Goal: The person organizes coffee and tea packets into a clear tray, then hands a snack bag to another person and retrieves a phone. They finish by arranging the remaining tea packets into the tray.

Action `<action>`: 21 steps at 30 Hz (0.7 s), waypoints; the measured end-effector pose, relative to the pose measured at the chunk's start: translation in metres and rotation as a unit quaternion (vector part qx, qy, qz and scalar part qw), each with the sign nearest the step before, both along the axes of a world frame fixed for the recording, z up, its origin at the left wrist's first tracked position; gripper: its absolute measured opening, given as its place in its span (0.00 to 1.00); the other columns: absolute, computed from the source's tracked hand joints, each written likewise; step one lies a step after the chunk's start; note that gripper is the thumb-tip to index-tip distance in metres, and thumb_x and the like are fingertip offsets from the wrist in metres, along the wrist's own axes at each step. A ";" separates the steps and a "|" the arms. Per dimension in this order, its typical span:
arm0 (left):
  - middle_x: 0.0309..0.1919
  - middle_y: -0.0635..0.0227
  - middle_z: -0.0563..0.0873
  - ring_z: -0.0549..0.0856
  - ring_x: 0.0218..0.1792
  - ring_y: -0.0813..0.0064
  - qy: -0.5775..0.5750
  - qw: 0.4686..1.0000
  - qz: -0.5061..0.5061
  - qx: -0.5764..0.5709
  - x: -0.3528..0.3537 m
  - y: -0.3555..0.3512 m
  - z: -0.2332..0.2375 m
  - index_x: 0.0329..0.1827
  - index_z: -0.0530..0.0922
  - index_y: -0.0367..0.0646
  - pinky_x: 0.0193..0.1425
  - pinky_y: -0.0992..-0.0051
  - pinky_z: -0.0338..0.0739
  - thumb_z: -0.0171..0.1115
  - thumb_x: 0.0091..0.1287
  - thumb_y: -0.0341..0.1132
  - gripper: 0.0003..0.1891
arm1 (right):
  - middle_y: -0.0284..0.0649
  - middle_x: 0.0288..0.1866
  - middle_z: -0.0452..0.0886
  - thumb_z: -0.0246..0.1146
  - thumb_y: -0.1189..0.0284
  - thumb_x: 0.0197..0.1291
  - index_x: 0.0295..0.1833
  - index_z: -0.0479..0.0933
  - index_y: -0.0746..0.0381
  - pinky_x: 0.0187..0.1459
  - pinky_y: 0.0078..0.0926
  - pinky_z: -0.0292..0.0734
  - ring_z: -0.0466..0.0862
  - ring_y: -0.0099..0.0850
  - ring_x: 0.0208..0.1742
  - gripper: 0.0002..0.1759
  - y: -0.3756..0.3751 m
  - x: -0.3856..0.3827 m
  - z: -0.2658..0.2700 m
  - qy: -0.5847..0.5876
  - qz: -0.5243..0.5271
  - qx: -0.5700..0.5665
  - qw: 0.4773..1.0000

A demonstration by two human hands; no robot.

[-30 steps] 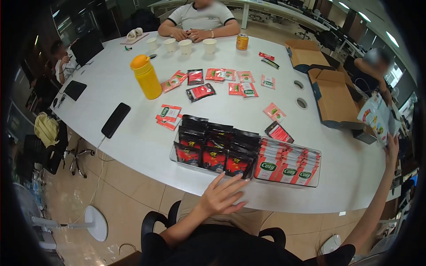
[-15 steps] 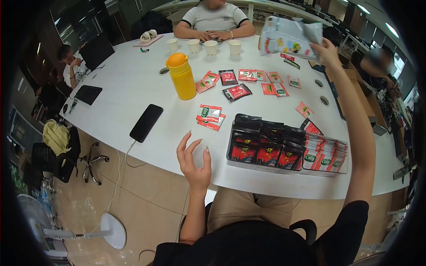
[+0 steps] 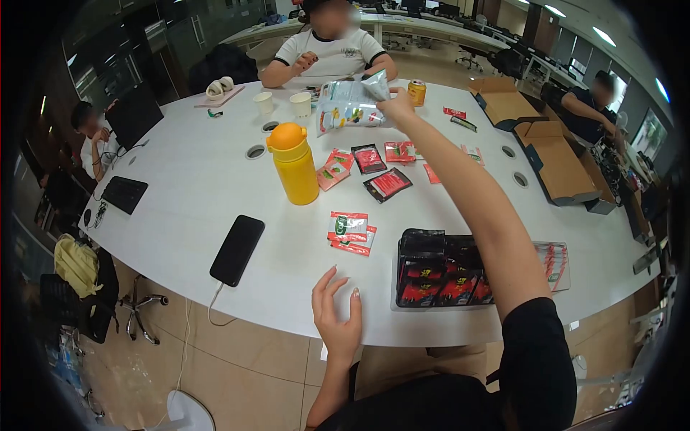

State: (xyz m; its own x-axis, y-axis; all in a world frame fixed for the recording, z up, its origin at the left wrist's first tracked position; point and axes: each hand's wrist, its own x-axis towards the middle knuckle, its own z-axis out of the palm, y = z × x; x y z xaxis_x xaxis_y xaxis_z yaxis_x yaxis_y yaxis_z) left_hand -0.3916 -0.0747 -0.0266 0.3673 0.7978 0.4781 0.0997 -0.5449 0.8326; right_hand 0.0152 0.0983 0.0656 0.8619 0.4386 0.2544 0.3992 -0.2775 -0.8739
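Note:
My right hand (image 3: pixel 397 106) reaches across to the far side of the table, its fingers closed on the edge of a silvery printed plastic bag (image 3: pixel 348 111). The bag hangs over the table in front of the paper cups and covers some of them. Near the front edge, my left hand (image 3: pixel 336 316) holds nothing, fingers apart and slightly curled. Just beyond it lie two red-and-white sachets (image 3: pixel 348 227). A holder of black-and-red coffee sachets (image 3: pixel 440 273) stands to its right, partly hidden by my right forearm. Red-and-white sachets (image 3: pixel 552 262) fill its right end.
A yellow bottle (image 3: pixel 296 172) stands mid-table, beside scattered sachets (image 3: pixel 388 184). A charging phone (image 3: pixel 237 250) lies at left. Two paper cups (image 3: pixel 301 105) and a yellow can (image 3: pixel 416 93) are at the back. Open cardboard boxes (image 3: pixel 553 158) occupy the right. A person (image 3: pixel 330 54) sits opposite.
My right hand has carried the bag leftward, from the right side to in front of the seated person. The can now shows. That person has raised one hand; my left hand stays open.

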 end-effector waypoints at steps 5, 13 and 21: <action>0.51 0.56 0.83 0.81 0.52 0.58 -0.016 1.000 0.022 0.015 0.002 -0.001 0.000 0.42 0.80 0.36 0.56 0.65 0.75 0.63 0.58 0.23 0.09 | 0.45 0.47 0.83 0.76 0.72 0.44 0.59 0.71 0.61 0.47 0.31 0.79 0.85 0.35 0.47 0.35 0.037 -0.018 -0.019 -0.053 0.014 -0.043 0.998; 0.35 0.58 0.87 0.87 0.37 0.62 -0.037 0.999 0.028 0.002 0.002 -0.001 -0.005 0.37 0.81 0.34 0.43 0.71 0.81 0.59 0.58 0.20 0.06 | 0.47 0.49 0.82 0.75 0.71 0.46 0.64 0.67 0.61 0.47 0.31 0.79 0.84 0.36 0.48 0.38 0.107 -0.022 -0.067 -0.033 0.106 -0.027 0.993; 0.34 0.57 0.87 0.88 0.36 0.62 -0.031 0.999 0.022 -0.019 0.002 0.000 -0.003 0.36 0.81 0.33 0.42 0.72 0.81 0.60 0.59 0.21 0.05 | 0.48 0.51 0.80 0.76 0.66 0.45 0.66 0.64 0.63 0.49 0.30 0.78 0.83 0.36 0.49 0.43 0.134 -0.052 -0.080 -0.018 0.168 -0.045 0.985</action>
State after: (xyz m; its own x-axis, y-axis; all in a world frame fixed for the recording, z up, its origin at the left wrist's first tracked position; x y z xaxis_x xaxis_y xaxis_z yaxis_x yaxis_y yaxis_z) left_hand -0.3899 -0.0751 -0.0300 0.3021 0.8308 0.4675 0.0696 -0.5084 0.8583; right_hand -0.0371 0.2323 -0.0139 0.6552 0.7200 0.2287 0.5118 -0.2004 -0.8354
